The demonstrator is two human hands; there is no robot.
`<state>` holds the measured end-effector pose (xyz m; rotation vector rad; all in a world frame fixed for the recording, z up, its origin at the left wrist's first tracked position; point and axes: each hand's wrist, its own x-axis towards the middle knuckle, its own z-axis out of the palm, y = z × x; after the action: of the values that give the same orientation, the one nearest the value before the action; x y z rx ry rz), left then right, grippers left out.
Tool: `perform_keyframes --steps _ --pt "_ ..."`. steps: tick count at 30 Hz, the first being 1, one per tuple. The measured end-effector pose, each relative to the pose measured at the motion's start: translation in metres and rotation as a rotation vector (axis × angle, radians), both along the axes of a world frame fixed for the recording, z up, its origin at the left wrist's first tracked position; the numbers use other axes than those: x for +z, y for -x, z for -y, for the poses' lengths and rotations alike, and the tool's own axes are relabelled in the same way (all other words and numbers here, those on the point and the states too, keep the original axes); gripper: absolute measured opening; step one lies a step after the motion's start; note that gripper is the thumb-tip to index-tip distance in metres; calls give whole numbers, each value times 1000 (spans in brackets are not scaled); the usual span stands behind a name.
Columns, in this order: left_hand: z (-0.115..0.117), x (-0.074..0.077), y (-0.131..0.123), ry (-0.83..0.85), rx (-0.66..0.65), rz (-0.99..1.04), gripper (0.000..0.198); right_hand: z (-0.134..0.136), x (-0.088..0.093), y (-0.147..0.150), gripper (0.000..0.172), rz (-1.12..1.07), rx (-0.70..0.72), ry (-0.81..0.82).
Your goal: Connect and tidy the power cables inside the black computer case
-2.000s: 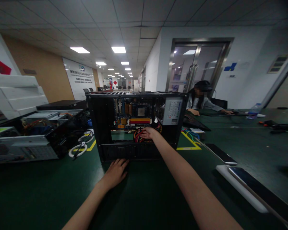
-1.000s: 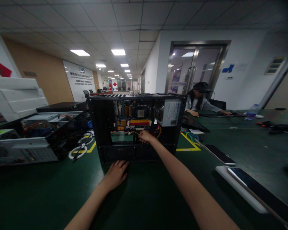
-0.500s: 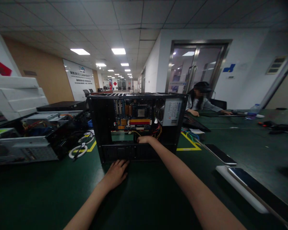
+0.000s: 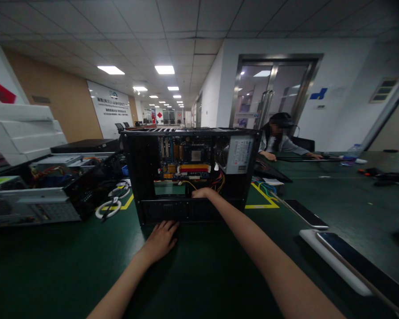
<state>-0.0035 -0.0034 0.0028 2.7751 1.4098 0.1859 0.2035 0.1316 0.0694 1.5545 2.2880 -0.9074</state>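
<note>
An open black computer case [image 4: 164,212] stands upright on the green table in front of me. Its motherboard [image 4: 196,155] and the silver power supply [image 4: 238,155] face me. My left hand [image 4: 159,241] lies flat on the table with fingers stretched, their tips by the case's bottom edge. Reaching into the lower part of the case, my right hand [image 4: 201,193] has its fingers curled beside a small black part [image 4: 188,189]. The lower panel and poor light hide what those fingers hold, if anything. Loose colored cables [image 4: 221,181] hang just above the right wrist.
Another opened computer case [image 4: 49,204] lies to the left, near coiled white cables [image 4: 108,210]. Phones [image 4: 306,213] and a white slab [image 4: 332,263] lie at the right. Behind, a person [image 4: 279,141] sits at the table near a plastic bottle [image 4: 351,155].
My right hand has shifted very slightly within the case. The left hand and the case look the same as before.
</note>
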Motion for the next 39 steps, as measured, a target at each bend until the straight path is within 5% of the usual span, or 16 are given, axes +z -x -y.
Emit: perform_keyframes --steps 12,19,24,30,39 --pt "-3 -4 1 -36 -10 -6 50 -12 -13 -1 23 -54 -35 -90" --pt "-3 -4 1 -21 -6 6 51 -3 -6 2 7 -193 -246 -264" --pt "-2 -2 1 -5 1 7 50 2 -1 0 5 -465 -458 -117" --pt "0 0 1 -8 -3 5 50 -2 2 -6 25 -901 -722 57" --pt "0 0 0 -4 4 3 51 -7 5 -23 12 -1176 -1014 368"
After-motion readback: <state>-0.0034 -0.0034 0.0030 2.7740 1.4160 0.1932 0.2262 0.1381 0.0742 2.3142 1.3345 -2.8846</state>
